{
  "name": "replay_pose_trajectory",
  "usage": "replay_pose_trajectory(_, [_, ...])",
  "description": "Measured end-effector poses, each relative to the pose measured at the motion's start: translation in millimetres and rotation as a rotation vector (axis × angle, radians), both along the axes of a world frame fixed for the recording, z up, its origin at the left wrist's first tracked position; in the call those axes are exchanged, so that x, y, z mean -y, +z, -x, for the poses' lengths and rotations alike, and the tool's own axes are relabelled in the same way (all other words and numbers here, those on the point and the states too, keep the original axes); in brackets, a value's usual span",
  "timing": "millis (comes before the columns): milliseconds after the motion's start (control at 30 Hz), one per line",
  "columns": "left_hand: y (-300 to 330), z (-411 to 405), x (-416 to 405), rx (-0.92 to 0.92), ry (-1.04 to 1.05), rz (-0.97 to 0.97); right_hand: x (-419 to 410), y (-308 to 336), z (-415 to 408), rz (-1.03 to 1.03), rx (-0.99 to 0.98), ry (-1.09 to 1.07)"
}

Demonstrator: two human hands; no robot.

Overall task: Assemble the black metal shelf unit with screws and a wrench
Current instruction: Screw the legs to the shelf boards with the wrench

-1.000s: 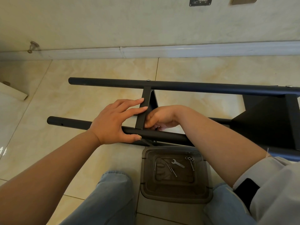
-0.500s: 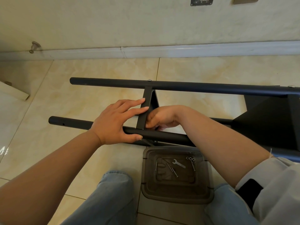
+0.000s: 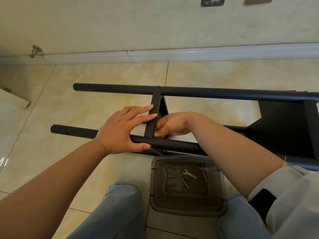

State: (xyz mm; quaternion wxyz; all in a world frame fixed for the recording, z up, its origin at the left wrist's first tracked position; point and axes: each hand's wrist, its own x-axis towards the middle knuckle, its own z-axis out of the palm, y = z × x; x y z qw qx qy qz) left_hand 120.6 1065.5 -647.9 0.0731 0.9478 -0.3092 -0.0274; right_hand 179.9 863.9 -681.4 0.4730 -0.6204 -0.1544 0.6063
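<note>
Glossy beige tile floor (image 3: 72,121), white skirting board (image 3: 172,53) and cream wall across the 12 o'clock side; open tile from 9 to 11 o'clock, tight at 3 o'clock. Black shelf frame (image 3: 215,94) lies on its side, two long tubes running 9 to 3 o'clock, free tube ends at 9 o'clock clear of the wall. Cross bracket (image 3: 155,107) spans the tubes at centre; shelf panel (image 3: 283,128) fills the gap at 3 o'clock. Left hand (image 3: 120,130): fingers straight on the bracket, thumb pressed against the near tube (image 3: 172,144), nothing clasped. Right hand (image 3: 170,125): fingers curled in just right of the bracket foot; what they pinch, cannot tell. Smoky plastic tray (image 3: 188,204) at 6 o'clock, between the knees, touching the frame's near edge; holds wrench (image 3: 189,174), loose screws (image 3: 183,181), nuts (image 3: 202,168).
</note>
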Motion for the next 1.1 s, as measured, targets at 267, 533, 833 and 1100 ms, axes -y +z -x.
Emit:
replay_pose_trajectory(267, [1.0,0.7,0.4,-0.008,0.007,0.007,-2.7,-0.2,1.7,-0.001,-0.031,-0.026])
replay_pose_trajectory(533, [1.7,0.8,1.4,-0.005,0.010,0.007,2.3,-1.1,-0.9,-0.031,-0.010,-0.004])
replay_pose_trajectory(833, [2.6,0.5,1.9,-0.018,0.006,-0.007,-2.3,-4.1,-0.4,-0.020,0.002,-0.010])
replay_pose_trajectory(1100, [5.5,0.9,4.1,-0.008,-0.001,0.004,-1.1,4.8,3.7,0.012,0.037,-0.078])
